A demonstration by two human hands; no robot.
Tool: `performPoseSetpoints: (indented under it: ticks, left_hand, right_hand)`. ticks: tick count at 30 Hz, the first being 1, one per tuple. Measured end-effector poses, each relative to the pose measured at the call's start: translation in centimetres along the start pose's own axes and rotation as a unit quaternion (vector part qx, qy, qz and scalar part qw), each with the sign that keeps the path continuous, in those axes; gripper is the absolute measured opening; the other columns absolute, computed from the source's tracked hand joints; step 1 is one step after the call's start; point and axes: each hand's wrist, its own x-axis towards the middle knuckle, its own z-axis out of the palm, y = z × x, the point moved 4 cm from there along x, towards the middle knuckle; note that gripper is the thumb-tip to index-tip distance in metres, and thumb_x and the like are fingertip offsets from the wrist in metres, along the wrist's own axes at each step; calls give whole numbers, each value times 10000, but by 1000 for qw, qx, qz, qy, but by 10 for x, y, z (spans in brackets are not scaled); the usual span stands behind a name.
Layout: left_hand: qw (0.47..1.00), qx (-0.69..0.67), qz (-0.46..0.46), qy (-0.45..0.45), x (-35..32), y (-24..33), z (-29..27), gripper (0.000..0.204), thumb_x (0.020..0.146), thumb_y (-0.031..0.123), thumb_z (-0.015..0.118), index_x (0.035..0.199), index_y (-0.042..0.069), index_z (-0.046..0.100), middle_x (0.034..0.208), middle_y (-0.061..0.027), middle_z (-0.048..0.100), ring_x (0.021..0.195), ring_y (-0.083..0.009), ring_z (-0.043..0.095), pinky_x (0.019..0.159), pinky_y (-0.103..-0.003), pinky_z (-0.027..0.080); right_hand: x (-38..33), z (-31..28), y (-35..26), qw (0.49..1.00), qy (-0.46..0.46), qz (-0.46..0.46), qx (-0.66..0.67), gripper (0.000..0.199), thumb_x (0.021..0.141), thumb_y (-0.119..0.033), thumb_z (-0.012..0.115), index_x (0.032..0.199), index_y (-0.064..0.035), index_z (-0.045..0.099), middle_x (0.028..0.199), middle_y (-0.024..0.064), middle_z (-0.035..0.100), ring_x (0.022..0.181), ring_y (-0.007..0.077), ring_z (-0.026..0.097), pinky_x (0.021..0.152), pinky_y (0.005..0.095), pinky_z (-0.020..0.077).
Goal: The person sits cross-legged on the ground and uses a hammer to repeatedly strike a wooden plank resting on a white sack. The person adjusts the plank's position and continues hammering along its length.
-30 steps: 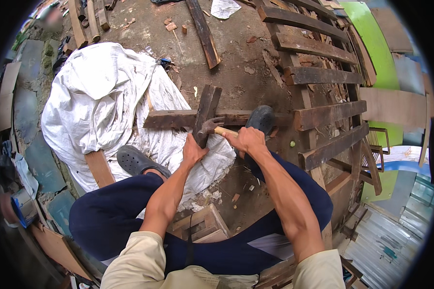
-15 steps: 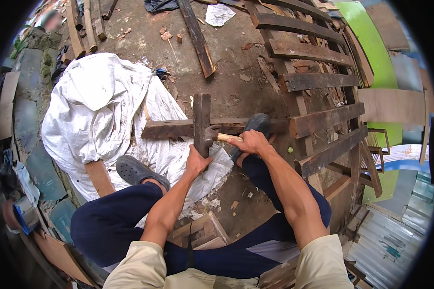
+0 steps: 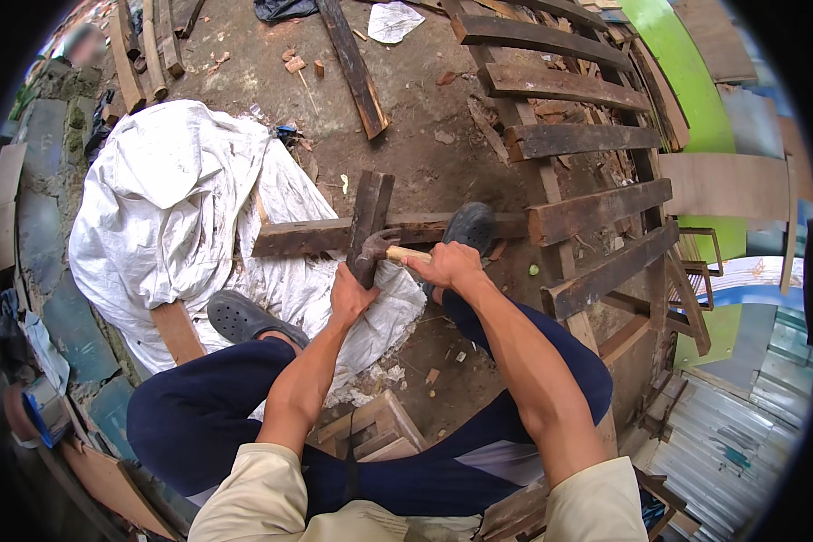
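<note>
A short dark wooden block [image 3: 369, 200] lies across a longer wooden beam [image 3: 303, 237] on the ground, tilted a little to the right at its far end. My left hand [image 3: 350, 294] is wrapped round the block's near end. In my right hand [image 3: 452, 267] is a claw hammer [image 3: 406, 256], held by its pale handle close to the head. The dark hammer head rests against the block's right side, just beyond my left fingers. Whether a nail is there cannot be made out. The beam's right part passes by my grey clog [image 3: 469, 226].
White sheeting [image 3: 167, 199] is heaped on the left, partly under the beam. On the right stands a slatted wooden frame [image 3: 596, 212]. A dark plank [image 3: 352, 68] lies ahead, and several timbers [image 3: 154, 50] are at the far left. A small wooden stool [image 3: 379, 429] is between my legs.
The block has turned from nearly straight to slanting, its far end leaning right. My hands and the hammer have shifted slightly left in the picture, as has the whole scene.
</note>
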Motion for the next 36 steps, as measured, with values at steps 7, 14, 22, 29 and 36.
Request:
performPoseSetpoints:
  ticks: [7, 14, 22, 29, 36]
  left_hand:
    - [1000, -6, 23, 9, 2, -10, -5, 810, 633, 268, 857, 1207, -36, 373, 1147, -292, 560, 1039, -471, 593, 884, -506, 505]
    - [1000, 4, 26, 15, 4, -14, -2, 882, 611, 377, 867, 1230, -37, 393, 1160, -299, 584, 1080, -465, 604, 904, -493, 508]
    - [997, -43, -63, -26, -6, -23, -39, 945, 632, 469, 818, 1222, -139, 399, 1117, -333, 636, 1059, -447, 642, 926, -451, 517]
    - [996, 22, -78, 27, -30, -21, -50, 882, 658, 474, 796, 1242, -103, 472, 1163, -301, 618, 1090, -417, 629, 953, -460, 511]
    - [997, 59, -48, -28, -60, -58, -68, 863, 688, 557, 755, 1218, -99, 569, 1101, -309, 665, 1068, -421, 648, 939, -446, 512]
  right_hand:
    - [-12, 0, -19, 998, -28, 55, -1, 919, 858, -816, 359, 930, 1, 773, 697, 97, 730, 902, 271, 737, 797, 383, 570]
    - [-38, -2, -51, 994, 19, 102, 24, 769, 888, -743, 435, 1033, -65, 769, 923, 133, 758, 938, 284, 732, 814, 394, 568]
    - [-138, -90, -124, 982, 168, 53, 70, 783, 887, -706, 470, 1024, 17, 736, 1008, 236, 721, 983, 383, 702, 827, 441, 562]
    - [-149, -57, -60, 982, 10, 111, 153, 842, 895, -760, 401, 904, 10, 739, 945, 211, 715, 881, 283, 706, 761, 430, 544]
    - [-144, 69, -22, 795, -165, 107, 573, 786, 816, -901, 334, 721, -127, 427, 588, -25, 393, 458, 113, 414, 458, 302, 429]
